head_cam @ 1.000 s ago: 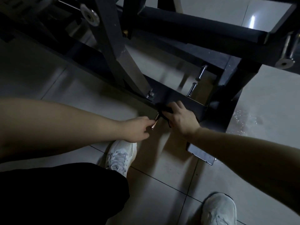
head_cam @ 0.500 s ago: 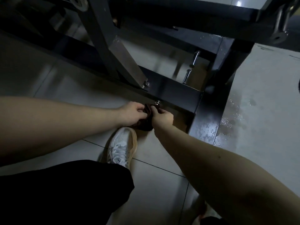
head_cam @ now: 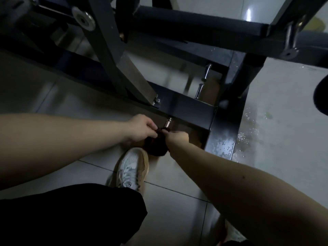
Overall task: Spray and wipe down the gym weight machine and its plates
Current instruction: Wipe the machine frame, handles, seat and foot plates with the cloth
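Note:
The dark steel frame of the weight machine (head_cam: 191, 107) crosses the floor in front of me. A short chrome peg (head_cam: 168, 122) sticks out from the low crossbar toward me. A dark cloth (head_cam: 156, 145) hangs just below that peg. My left hand (head_cam: 142, 129) pinches the cloth's upper left edge. My right hand (head_cam: 177, 137) grips the cloth at the peg's tip, fingers curled. The end of the peg is hidden by cloth and fingers. Two more chrome pegs (head_cam: 200, 89) stand behind the crossbar.
A slanted grey strut (head_cam: 113, 55) bolts onto the crossbar above my hands. The frame's right leg (head_cam: 223, 139) and the floor tiles beside it (head_cam: 257, 125) are wet with droplets. My left shoe (head_cam: 131, 167) stands just under the cloth.
My right hand left the crossbar top and came down to the front peg with the cloth. Both hands now hold the cloth together at the peg; the view tilted slightly.

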A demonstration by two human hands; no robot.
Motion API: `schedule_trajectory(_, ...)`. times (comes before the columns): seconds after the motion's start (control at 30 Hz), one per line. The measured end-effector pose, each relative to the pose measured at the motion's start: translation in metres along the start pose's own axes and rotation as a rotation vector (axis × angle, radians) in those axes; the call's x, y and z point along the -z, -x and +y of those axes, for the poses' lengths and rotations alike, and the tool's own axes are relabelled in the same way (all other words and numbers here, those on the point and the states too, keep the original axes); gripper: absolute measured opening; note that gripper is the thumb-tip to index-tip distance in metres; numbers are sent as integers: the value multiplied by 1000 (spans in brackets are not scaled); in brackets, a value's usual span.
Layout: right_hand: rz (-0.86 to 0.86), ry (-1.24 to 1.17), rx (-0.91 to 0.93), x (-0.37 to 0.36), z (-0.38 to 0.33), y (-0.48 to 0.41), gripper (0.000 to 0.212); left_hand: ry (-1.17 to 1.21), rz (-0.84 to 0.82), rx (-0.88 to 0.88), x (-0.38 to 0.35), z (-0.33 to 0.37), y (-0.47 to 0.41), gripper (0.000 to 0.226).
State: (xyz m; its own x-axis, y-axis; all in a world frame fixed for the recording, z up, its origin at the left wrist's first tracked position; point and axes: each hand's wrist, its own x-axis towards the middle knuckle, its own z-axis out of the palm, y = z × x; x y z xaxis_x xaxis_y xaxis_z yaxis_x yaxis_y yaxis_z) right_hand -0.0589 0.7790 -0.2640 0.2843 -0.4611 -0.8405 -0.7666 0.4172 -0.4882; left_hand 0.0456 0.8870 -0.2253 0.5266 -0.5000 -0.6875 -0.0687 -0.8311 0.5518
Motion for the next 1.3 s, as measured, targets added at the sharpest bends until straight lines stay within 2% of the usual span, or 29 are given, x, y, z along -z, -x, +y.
schedule_trajectory(0.07, -117, 51, 31, 13, -6, 8, 30, -44, -13, -17, 6, 7, 9, 27)
schedule_trajectory(0.17, -98, 50, 69, 30, -27, 33, 20, -78, -26, -56, 22, 31, 27, 21)
schedule_trajectory(0.23, -131, -19, 69, 42, -46, 56, 21, -130, -14, -94, 42, 54, 42, 19)
schedule_trajectory(0.37, -405, -61, 143, 69, -84, 104, 15, -221, 117, -189, 84, 101, 81, 16)
schedule_trajectory(0.5, -529, 2, 224, 93, -122, 157, 10, -221, 242, -267, 111, 134, 139, 16)
schedule_trajectory(0.63, -517, 88, 397, 110, -156, 202, 27, -201, 424, -346, 131, 155, 190, 13)
schedule_trajectory(0.73, -449, 137, 545, 109, -169, 231, 23, -135, 538, -381, 133, 164, 218, 12)
schedule_trajectory(0.83, -370, 74, 634, 103, -174, 242, 21, -21, 645, -371, 128, 165, 227, 17)
schedule_trajectory(0.93, -368, -98, 722, 100, -176, 241, 23, 119, 616, -349, 120, 162, 227, 18)
schedule_trajectory(1.07, -421, -320, 743, 99, -180, 245, 26, 203, 684, -388, 122, 166, 233, 12)
schedule_trajectory(1.23, -433, -492, 673, 93, -210, 260, 27, 186, 948, -552, 143, 188, 246, 13)
schedule_trajectory(1.3, -469, -546, 670, 89, -224, 268, 30, 210, 997, -599, 159, 195, 254, 16)
